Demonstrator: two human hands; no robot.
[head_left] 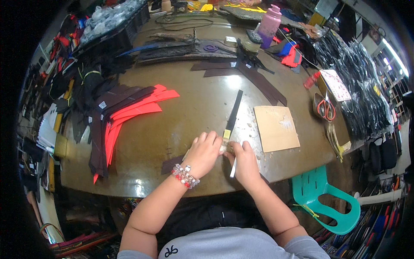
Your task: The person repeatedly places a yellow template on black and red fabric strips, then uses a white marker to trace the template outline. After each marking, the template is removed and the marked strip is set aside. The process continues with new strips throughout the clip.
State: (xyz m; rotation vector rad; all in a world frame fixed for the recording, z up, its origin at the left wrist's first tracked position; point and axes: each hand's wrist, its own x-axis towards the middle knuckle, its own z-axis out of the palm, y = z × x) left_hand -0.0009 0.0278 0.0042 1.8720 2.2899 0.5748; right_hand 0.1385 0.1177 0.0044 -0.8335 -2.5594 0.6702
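My left hand (205,151), with beaded bracelets at the wrist, is closed over a small pale piece by the table's near edge. What its fingers grip is mostly hidden. My right hand (245,162) meets it there, fingers closed round a thin white flat strip (233,168) that sticks out below. Just beyond the fingertips lies a yellow patch (226,134) at the end of a narrow black strip (235,110), which points away from me. Part of a dark fabric piece (170,165) shows beside my left wrist.
A tan board (277,129) lies right of my hands. Red fabric pieces (140,105) and dark ones are stacked left. Dark strips (263,86) lie farther off, near a pink-purple bottle (269,26). Orange-handled scissors (326,110) hang at the right edge, above a green chair (310,185).
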